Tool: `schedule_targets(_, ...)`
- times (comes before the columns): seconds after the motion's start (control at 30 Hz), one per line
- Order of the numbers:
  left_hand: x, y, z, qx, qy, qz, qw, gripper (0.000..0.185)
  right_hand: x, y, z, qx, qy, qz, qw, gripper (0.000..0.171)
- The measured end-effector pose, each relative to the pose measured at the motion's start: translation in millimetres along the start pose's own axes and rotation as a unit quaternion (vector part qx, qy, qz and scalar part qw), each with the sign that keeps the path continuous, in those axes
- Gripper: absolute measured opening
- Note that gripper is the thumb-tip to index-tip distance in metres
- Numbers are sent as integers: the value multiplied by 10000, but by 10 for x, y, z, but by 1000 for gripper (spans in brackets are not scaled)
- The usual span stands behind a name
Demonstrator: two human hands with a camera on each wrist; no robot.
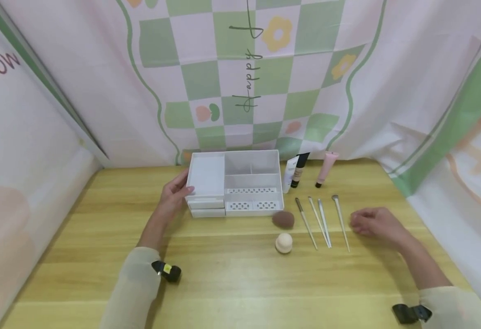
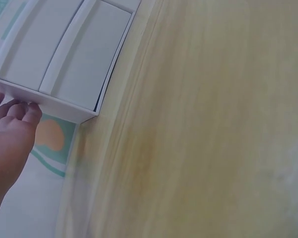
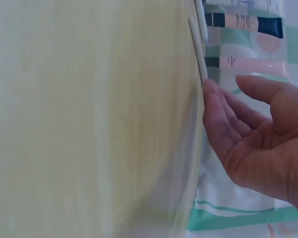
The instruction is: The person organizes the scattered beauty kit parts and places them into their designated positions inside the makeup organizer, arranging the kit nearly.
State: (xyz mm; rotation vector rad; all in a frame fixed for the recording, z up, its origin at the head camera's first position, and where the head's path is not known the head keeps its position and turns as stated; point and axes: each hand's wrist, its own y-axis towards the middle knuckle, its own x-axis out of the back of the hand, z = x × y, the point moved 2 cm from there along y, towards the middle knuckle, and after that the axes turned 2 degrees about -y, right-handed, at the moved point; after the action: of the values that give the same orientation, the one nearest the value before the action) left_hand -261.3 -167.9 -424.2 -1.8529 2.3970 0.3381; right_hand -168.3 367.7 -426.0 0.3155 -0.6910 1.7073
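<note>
A white plastic organizer [image 1: 240, 180] with small drawers and open compartments stands at the back middle of the wooden table. My left hand [image 1: 181, 186] touches its left side with fairly straight fingers; in the left wrist view the fingertips [image 2: 25, 110] rest against the organizer's [image 2: 64, 59] lower edge. My right hand [image 1: 358, 222] rests on the table, fingers loosely curled and holding nothing, just right of several slim makeup brushes [image 1: 324, 222]. In the right wrist view the hand [image 3: 228, 114] lies beside a white brush handle [image 3: 197, 47].
A brown sponge [image 1: 283, 219] and a beige sponge [image 1: 283, 242] lie in front of the organizer. A white tube [image 1: 290, 174], a black tube [image 1: 300, 169] and a pink tube [image 1: 326, 168] lie behind the brushes. Patterned cloth walls close in the table [image 1: 232, 283].
</note>
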Motion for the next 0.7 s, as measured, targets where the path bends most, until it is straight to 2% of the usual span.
schedule_targets(0.17, 19, -2, 21, -83, -72, 122, 9999, 67, -87, -70, 21, -96, -675, -236, 9974, 45)
schedule_targets(0.33, 35, 12, 46, -86, -135, 151, 9998, 68, -148, -93, -4, -287, -500, -239, 9981, 44)
schedule_targets(0.53, 39, 4, 59, -15, -77, 96, 9999, 68, -213, -112, 17, -459, -801, -361, 9951, 42)
schedule_targets(0.7, 30, 5, 46, 77, -28, 53, 10000, 68, -287, -112, 20, -745, -822, -456, 9928, 39)
